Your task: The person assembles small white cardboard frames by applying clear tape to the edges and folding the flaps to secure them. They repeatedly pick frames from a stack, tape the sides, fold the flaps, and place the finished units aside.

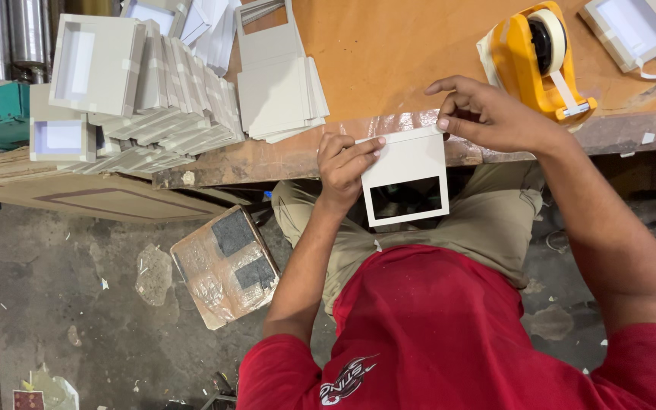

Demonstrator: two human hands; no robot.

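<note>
A white card panel with a rectangular window cut-out (pixel 405 162) is held against the near edge of the orange-topped workbench (pixel 389 53). My left hand (pixel 341 163) grips its left side, fingers spread over the top left corner. My right hand (pixel 484 114) pinches the panel's top right corner at the bench edge. A yellow tape dispenser (pixel 537 57) stands just beyond my right hand.
A stack of flat grey card sheets (pixel 279 80) lies on the bench. A heap of finished white windowed boxes (pixel 138 83) sits at the left, another box (pixel 635 26) at the top right. A foil-wrapped block (pixel 225 266) stands on the floor.
</note>
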